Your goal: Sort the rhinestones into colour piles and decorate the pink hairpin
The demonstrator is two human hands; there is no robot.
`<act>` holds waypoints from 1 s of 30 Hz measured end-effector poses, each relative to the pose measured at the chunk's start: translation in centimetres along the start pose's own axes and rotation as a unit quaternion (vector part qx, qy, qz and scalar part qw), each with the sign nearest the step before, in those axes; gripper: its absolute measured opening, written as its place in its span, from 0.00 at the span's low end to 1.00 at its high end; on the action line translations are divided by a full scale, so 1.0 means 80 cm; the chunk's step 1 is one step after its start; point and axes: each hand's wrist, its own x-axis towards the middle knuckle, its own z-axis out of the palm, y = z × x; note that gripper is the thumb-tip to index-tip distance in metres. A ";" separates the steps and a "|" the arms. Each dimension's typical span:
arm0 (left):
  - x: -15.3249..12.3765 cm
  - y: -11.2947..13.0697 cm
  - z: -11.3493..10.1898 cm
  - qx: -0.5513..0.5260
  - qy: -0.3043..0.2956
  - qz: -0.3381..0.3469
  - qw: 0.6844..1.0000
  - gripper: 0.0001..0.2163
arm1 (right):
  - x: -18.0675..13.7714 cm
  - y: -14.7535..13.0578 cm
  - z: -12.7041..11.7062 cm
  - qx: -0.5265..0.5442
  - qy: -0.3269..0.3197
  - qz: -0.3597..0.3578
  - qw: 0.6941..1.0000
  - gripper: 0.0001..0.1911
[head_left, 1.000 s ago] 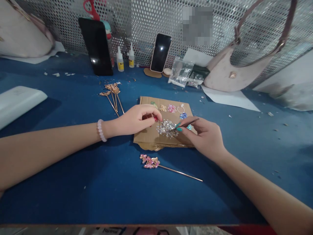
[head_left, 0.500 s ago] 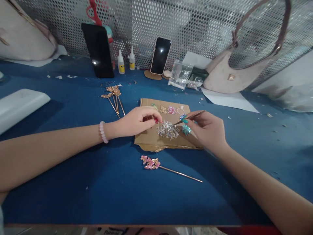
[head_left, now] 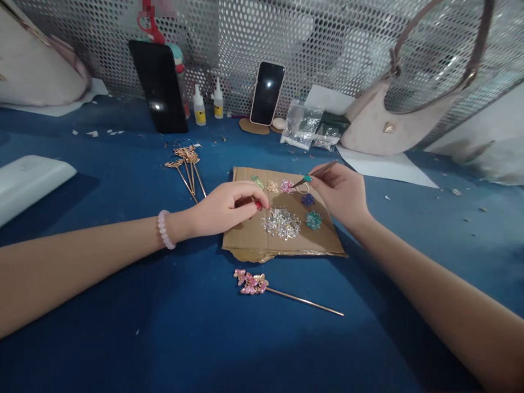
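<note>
My right hand (head_left: pixel 341 191) is closed on a pair of tweezers (head_left: pixel 301 182). Their tips reach down to the pile of pink rhinestones (head_left: pixel 286 186). My left hand (head_left: pixel 225 207) rests at the left side of a cardboard sheet (head_left: pixel 245 238), thumb and fingers curled together; anything inside them is hidden. Close to its fingertips lies a broad heap of silvery rhinestones (head_left: pixel 281 222). Smaller piles on the sheet are green (head_left: pixel 257 180), gold (head_left: pixel 272 187), dark blue (head_left: pixel 308 200) and teal (head_left: pixel 313 220). In front lies a gold hairpin with pink butterflies (head_left: pixel 250 282).
Several plain gold hairpins (head_left: pixel 189 166) lie left of the sheet. Behind stand a black tablet (head_left: pixel 159 87), two glue bottles (head_left: pixel 199 106), a phone (head_left: pixel 268 93) and plastic bags (head_left: pixel 301 125). A handbag (head_left: pixel 376 123) stands right, a white case (head_left: pixel 33 183) left.
My right hand has moved the tweezers up and away from the silvery heap to the pink pile. My left hand stays in nearly the same place. The view has shifted slightly.
</note>
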 end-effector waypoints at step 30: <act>-0.003 0.016 -0.006 0.111 -0.233 0.227 0.939 0.10 | -0.050 -0.034 -0.030 0.102 -0.204 -0.125 0.965 0.08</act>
